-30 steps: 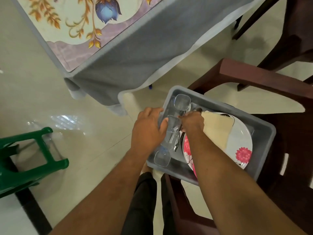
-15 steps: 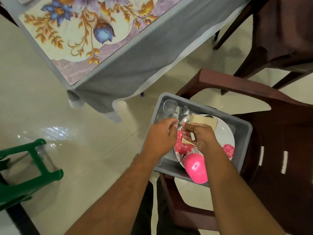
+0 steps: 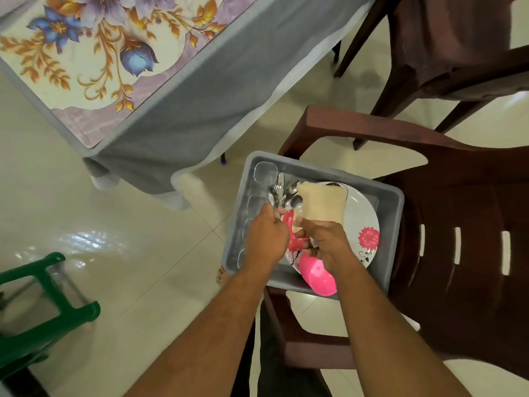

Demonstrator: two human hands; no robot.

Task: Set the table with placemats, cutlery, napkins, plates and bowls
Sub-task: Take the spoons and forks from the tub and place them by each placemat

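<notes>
A grey bin sits on a dark brown chair. Inside lie a white plate with pink flowers, beige napkins, loose cutlery, clear glasses along the left wall, and a pink bowl at the near edge. My left hand grips a spoon whose bowl sticks up above the fingers. My right hand is curled over the plate beside the napkins' near corner; what it holds is hidden.
The table with a grey cloth and a floral placemat stands at upper left. A green plastic stool is at lower left. A second brown chair stands at upper right. Tiled floor lies between.
My hands have drawn back toward me from the glasses and cutlery. The left hand now holds a spoon lifted from the pile. The pink bowl has come into view.
</notes>
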